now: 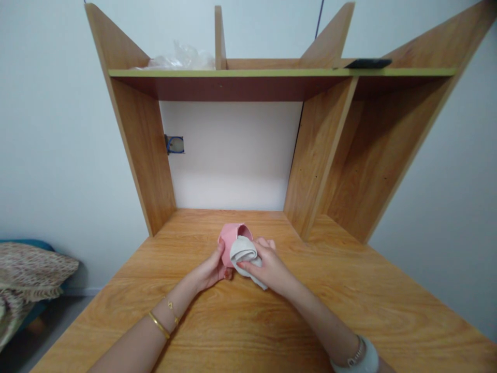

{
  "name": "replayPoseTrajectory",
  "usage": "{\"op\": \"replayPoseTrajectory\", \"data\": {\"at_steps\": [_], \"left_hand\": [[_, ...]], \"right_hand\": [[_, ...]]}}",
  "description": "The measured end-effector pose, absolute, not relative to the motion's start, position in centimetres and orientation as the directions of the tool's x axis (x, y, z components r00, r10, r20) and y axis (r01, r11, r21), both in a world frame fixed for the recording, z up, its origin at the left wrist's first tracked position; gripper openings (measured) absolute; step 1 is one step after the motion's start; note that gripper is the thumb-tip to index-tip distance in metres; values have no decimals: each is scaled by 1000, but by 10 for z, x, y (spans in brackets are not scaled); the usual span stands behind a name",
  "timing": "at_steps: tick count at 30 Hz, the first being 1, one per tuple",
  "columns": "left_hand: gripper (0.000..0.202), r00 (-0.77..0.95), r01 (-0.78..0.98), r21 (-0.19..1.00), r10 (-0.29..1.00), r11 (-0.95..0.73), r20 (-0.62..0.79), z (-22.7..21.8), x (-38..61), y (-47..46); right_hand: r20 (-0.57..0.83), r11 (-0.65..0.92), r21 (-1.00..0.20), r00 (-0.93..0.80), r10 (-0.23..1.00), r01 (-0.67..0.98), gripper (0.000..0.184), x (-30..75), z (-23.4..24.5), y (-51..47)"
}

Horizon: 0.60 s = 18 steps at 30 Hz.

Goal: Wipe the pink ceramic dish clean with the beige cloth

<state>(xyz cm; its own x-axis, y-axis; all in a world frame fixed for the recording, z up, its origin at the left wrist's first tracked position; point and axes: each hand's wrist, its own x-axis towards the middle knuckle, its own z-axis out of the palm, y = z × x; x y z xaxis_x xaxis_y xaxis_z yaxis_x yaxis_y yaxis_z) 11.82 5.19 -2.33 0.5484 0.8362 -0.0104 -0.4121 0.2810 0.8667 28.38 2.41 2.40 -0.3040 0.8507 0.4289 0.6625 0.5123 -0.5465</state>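
Note:
A small pink hollow container [230, 237], its dark opening facing right, is tilted over the wooden desktop. My left hand [213, 268] is closed on its left side, thumb in front and fingers partly hidden beneath. Pinched in my right hand [272, 268] is a folded, light grey cloth [244, 250], which lies against the container's front near the opening. Part of the cloth hangs down below my fingers. The container's lower right side is hidden behind the cloth, so its exact kind cannot be made out.
The wooden desk [240, 326] carries a hutch with upright panels and a shelf [233, 87]. Up there lie a clear plastic bag [180, 58] and a dark flat object [368, 63]. An uncovered wall socket box [175, 145] shows behind. A patterned blanket [34, 267] drapes over blue furniture at left.

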Motion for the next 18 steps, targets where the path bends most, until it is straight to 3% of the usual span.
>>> {"op": "replayPoseTrajectory", "data": {"at_steps": [3,7,9,12,15,18], "left_hand": [[57,611,-413,848,792,333,-14,-23,114,52],[48,647,-445,833,761,329,45,-21,108,49],[50,630,-461,839,772,288,81,-20,108,48],[75,626,-427,876,772,225,107,-20,111,46],[90,626,-400,904,765,150,151,-20,116,44],[99,525,-427,904,808,-22,268,-17,120,44]], "right_hand": [[443,524,-537,-307,842,661,23,281,23,22],[456,482,-687,-194,869,543,18,281,22,24],[430,448,-804,-139,892,392,20,284,22,27],[292,299,-953,-113,950,48,31,289,24,30],[197,167,-961,-125,972,-219,38,290,27,28],[183,129,-940,-146,972,-315,37,288,30,25]]}}
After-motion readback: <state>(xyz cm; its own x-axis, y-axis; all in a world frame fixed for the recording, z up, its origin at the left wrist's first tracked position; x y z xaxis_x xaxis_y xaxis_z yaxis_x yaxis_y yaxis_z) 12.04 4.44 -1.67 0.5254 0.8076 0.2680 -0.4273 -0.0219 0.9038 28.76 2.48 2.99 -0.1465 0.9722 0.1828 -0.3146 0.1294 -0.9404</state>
